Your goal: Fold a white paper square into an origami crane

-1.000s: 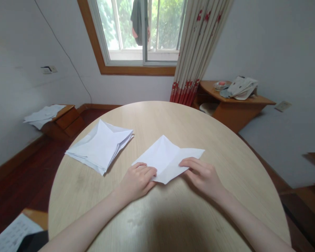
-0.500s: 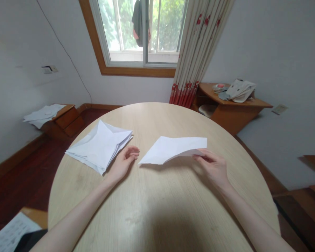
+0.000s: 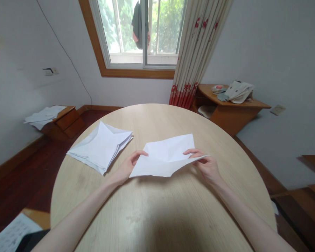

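Observation:
A creased white sheet of paper, partly opened along a fold, is between my two hands over the round table. My left hand grips its left edge, with the thumb and fingers closed at the paper. At the right end my right hand is closed on the sheet, some fingers inside the fold and the near flap resting over them. Left of my left hand lies a pile of folded white papers, its layers slightly uneven.
Behind the table a curtain hangs beside the window. A wooden corner desk holds a cloth bag. To the left, a low wooden cabinet carries loose papers. A printed sheet lies at lower left.
My left hand has closed on the sheet's left edge. The sheet has come nearer and its fold has opened, while my right hand has shifted slightly left.

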Tool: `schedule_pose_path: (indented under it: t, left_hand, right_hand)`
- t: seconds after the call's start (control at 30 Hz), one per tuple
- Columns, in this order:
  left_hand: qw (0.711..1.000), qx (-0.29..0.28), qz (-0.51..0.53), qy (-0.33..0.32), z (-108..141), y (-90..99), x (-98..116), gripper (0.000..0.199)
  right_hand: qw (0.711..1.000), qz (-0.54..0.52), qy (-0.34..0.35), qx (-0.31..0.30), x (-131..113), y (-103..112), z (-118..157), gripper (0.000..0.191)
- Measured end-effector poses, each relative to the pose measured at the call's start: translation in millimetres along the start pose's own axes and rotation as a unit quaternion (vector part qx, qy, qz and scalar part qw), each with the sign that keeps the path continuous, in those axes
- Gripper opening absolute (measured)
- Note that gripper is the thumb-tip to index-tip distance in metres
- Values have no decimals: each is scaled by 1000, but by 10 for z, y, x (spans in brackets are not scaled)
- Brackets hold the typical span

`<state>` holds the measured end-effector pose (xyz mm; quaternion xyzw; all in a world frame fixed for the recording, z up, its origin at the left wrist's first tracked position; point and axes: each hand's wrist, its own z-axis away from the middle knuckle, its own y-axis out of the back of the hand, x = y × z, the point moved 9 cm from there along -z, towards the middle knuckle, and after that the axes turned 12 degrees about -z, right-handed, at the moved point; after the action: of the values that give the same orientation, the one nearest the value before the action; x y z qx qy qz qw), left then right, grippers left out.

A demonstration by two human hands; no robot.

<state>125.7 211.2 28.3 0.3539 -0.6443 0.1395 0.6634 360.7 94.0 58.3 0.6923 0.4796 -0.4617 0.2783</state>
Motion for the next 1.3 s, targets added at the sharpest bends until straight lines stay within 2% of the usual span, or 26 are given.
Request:
schedule_pose_path:
  t: [0.1,0.27,0.43,0.57,0.67,0.83,0.93,1.1,1.13,1.17,1.3]
  left_hand:
    - [1000,12,-22,-2,0,9,-13,44]
    - [990,104,-89,-38,39,115,103,17]
    - [988,140,-71,-13,55,134,74,16]
    - [987,159,-29,16,60,133,-29,24]
    - [982,191,-5,3,76,139,-46,34]
    - [974,223,48,-12,111,118,-35,74]
    - [970,234,70,-11,124,123,-39,82]
    - [969,237,66,-12,129,110,-52,50]
    - [971,231,67,-9,126,95,-60,45]
    - [972,225,68,-3,124,78,-72,41]
    - [973,222,59,20,131,70,-116,35]
  right_hand:
    - [1000,-10,-2,-3,27,-38,2,21]
    - [1000,13,-23,-7,48,-89,21,18]
    - [998,42,-51,10,114,-72,47,17]
    - [994,82,-61,23,152,-67,74,19]
    - [993,98,-55,24,130,-109,91,20]
    - [993,94,-58,30,137,-178,122,22]
    - [996,58,-45,57,141,-193,135,34]
    - [989,-34,-2,142,121,-126,167,82]
    - [987,-45,-4,152,138,-109,173,86]
    - [986,-55,-16,156,172,-95,177,84]
    - [983,-60,-101,138,368,-70,200,45]
